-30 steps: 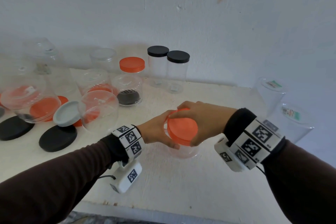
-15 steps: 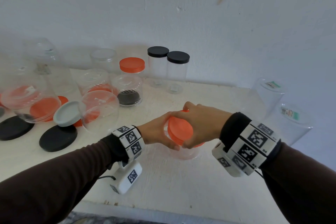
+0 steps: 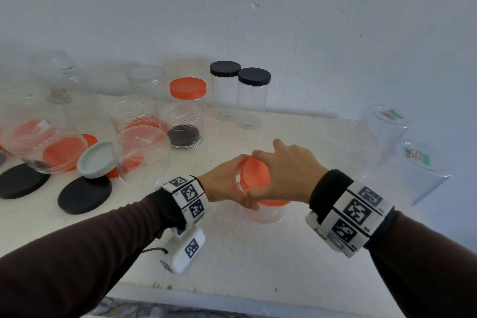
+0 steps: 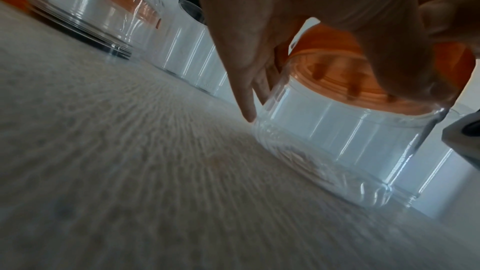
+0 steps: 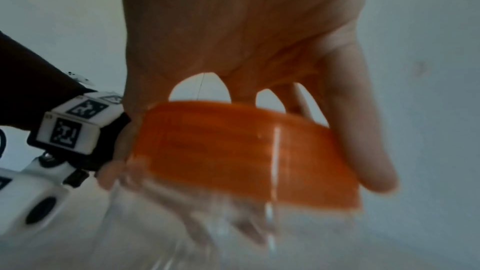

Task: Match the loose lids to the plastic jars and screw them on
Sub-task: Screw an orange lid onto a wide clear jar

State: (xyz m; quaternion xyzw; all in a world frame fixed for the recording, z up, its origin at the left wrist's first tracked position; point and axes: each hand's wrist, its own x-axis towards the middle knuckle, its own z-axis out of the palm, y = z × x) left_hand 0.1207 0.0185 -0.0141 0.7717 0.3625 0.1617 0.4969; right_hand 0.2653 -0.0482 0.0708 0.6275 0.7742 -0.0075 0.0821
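Observation:
A short clear plastic jar stands on the white table in the middle. An orange lid sits on its mouth. My right hand grips the lid from above, fingers curled round its rim. My left hand holds the jar from the left side, just under the lid. The jar's far side is hidden behind both hands.
At the left lie loose lids: two black, a grey one, orange ones, among several upturned clear jars. Capped jars stand at the back: one orange-lidded, two black-lidded. Two clear containers lie at the right.
My right hand has turned on the orange lid, its wrist swinging round toward me and fingers rotating. The left hand and the jar have stayed in place.

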